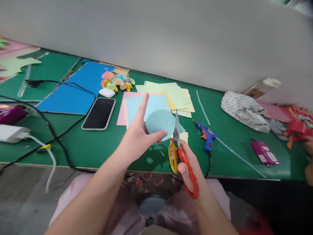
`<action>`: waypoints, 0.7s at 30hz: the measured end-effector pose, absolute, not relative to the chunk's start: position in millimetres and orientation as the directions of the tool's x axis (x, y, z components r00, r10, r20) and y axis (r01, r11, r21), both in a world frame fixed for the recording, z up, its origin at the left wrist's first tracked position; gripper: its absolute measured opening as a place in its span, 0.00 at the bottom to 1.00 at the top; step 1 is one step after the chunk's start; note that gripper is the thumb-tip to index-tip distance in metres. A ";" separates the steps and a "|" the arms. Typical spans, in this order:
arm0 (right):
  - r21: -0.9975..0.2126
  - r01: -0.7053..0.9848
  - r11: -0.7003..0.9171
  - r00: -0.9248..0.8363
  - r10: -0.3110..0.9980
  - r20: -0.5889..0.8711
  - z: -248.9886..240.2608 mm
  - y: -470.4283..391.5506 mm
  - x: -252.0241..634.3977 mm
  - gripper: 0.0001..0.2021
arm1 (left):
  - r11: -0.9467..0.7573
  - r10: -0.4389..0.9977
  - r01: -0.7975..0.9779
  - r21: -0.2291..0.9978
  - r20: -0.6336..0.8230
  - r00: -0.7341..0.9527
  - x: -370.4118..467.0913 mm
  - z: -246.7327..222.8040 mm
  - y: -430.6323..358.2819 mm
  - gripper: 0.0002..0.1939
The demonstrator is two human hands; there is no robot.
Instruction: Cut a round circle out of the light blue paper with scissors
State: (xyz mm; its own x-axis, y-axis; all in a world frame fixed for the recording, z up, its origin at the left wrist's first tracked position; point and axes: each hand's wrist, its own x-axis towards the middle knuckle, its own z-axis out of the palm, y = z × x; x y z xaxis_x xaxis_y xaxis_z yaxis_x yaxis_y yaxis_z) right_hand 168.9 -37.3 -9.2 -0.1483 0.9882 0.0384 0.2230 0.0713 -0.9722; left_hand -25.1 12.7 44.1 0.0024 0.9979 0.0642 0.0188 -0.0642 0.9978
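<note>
My left hand (140, 133) pinches a round light-blue paper disc (160, 122) between thumb and fingers, its index finger stretched upward. In my right hand (189, 156) is a pair of scissors (178, 143) with one red and one yellow handle, the blades pointing away from me. These blades stand at the right edge of the disc and look slightly apart. Behind the disc lie stacked sheets of blue paper (134, 106), pink paper (120, 114) and pale green paper (168, 89). Part of my right hand's fingers is hidden behind the handles.
A phone (99, 114), a blue board (73, 88) and a cluster of paper petals (117, 81) lie left. To the right are a blue glue gun (206, 135), a glue stick (241, 157), a purple box (264, 152) and a patterned cloth (244, 109). Black cables (52, 130) cross the green table's left side.
</note>
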 end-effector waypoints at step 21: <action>-0.985 0.174 0.023 -0.203 0.979 -0.013 3.2 -40.0 173.4 0.52 | -0.078 0.992 0.042 0.996 0.074 0.100 -29.6 41.4 14.4 0.62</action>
State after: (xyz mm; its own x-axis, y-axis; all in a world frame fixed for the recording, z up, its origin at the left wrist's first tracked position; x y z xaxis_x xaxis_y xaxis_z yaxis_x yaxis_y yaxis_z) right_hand 173.4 -40.0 3.2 -0.2034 0.9790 -0.0130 0.1737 0.0230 -0.9845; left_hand -29.6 14.4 41.4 0.1001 0.9922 0.0737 0.0418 -0.0782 0.9961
